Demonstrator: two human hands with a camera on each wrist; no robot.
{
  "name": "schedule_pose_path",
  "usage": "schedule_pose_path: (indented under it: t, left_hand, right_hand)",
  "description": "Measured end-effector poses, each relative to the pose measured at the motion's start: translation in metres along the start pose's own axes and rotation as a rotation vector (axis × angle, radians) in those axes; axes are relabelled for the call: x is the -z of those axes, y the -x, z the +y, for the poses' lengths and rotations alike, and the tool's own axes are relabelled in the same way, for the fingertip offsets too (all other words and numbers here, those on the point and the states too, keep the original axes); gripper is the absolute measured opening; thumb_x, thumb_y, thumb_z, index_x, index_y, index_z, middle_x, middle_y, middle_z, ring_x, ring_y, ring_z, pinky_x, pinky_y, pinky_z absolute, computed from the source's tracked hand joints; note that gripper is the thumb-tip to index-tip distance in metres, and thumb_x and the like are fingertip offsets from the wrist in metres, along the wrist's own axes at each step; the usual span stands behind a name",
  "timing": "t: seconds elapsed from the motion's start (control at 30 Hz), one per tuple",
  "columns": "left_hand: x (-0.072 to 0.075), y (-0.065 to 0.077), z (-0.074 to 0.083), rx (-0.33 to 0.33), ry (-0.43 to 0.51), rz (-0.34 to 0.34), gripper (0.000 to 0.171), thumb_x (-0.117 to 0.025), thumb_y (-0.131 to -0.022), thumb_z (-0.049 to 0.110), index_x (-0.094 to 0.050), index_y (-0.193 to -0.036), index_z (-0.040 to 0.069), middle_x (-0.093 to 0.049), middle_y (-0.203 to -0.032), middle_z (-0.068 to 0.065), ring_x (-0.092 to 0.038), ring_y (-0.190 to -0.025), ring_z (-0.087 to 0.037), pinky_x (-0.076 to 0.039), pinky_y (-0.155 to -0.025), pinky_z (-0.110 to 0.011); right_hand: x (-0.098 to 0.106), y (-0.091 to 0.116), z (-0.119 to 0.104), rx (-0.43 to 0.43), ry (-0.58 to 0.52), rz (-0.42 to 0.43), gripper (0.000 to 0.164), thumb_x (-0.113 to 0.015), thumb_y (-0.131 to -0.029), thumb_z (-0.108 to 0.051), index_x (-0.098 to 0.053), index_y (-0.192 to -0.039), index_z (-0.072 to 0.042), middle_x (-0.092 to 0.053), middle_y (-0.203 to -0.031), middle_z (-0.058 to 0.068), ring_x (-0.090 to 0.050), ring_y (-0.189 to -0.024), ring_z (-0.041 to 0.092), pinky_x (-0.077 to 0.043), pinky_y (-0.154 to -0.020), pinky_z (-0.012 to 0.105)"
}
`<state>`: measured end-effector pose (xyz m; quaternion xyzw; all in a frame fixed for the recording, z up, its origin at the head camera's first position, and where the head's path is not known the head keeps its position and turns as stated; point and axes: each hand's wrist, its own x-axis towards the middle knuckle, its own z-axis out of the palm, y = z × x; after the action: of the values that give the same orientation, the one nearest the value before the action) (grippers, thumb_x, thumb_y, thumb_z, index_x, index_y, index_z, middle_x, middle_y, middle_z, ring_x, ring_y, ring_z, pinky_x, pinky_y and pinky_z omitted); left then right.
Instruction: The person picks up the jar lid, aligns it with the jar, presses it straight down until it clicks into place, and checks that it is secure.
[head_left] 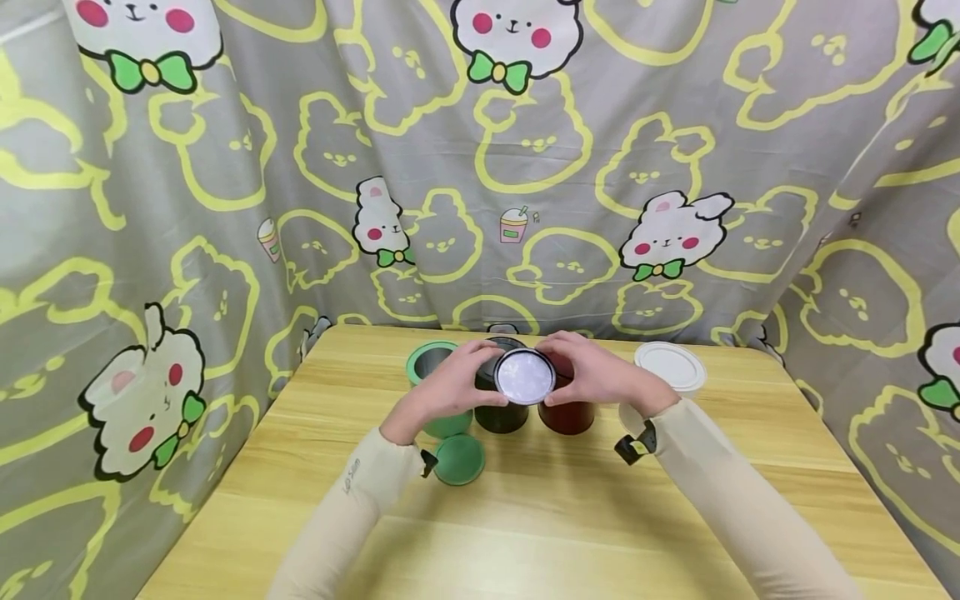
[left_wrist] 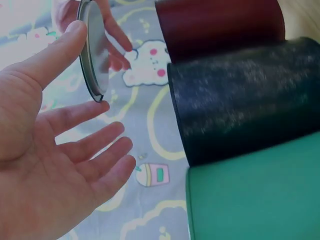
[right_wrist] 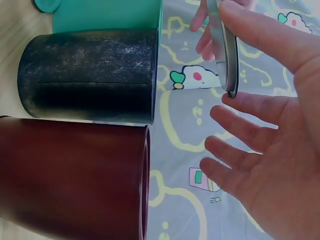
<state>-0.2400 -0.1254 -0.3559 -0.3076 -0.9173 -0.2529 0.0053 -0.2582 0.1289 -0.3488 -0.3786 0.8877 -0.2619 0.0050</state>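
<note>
Head view: grey lid (head_left: 525, 377) is held between left hand (head_left: 456, 382) and right hand (head_left: 600, 373), its rim pinched by thumb and forefinger at each side; other fingers are spread, nothing else gripped. Even pressure should be applied from both sides, tilt avoided, free fingers not snagged. Grey lid is held up, apart from black can (head_left: 501, 418) and red can (head_left: 567, 418). Green can (head_left: 448, 426) is partly hidden by left hand; green lid (head_left: 459, 460) is set nearer, white lid (head_left: 670, 365) past right hand.

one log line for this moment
left hand: pinches round lid | right hand: pinches same lid | row from left: green canister, black canister, dark red canister | lid: raised above canister rims
</note>
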Motion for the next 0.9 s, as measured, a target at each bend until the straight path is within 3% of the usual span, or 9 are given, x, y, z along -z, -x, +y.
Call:
schedule_pose_path:
  t: [0.37, 0.63, 0.9]
  left_hand:
    - [0.003, -0.011, -0.019, 0.033, 0.024, -0.044, 0.068, -0.075, -0.082, 0.033, -0.049, -0.135, 0.001, -0.036, -0.145, -0.017, -0.033, -0.132, -0.031, -0.031, -0.104, -0.045]
    - [0.003, -0.016, -0.031, 0.066, -0.001, -0.032, 0.065, -0.077, -0.08, 0.031, -0.052, -0.133, 0.002, -0.038, -0.143, -0.019, -0.035, -0.131, -0.032, -0.032, -0.104, -0.044]
    - [0.005, -0.02, -0.036, 0.14, -0.004, -0.038, 0.061, -0.077, -0.08, 0.033, -0.056, -0.13, 0.006, -0.039, -0.142, -0.014, -0.035, -0.131, -0.031, -0.033, -0.103, -0.044]
  right_hand:
    - [-0.006, -0.021, 0.008, -0.051, 0.009, -0.038, 0.071, -0.082, -0.074, -0.028, -0.051, -0.131, 0.0, -0.046, -0.133, 0.015, -0.044, -0.12, 0.032, -0.037, -0.098, 0.047]
    - [-0.012, -0.034, 0.013, -0.097, 0.029, -0.072, 0.072, -0.079, -0.076, -0.033, -0.05, -0.135, -0.003, -0.043, -0.137, 0.016, -0.04, -0.125, 0.033, -0.036, -0.099, 0.049]
    - [-0.021, -0.043, 0.021, -0.15, 0.011, -0.062, 0.072, -0.08, -0.075, -0.033, -0.05, -0.135, -0.007, -0.043, -0.138, 0.015, -0.041, -0.125, 0.032, -0.038, -0.098, 0.048]
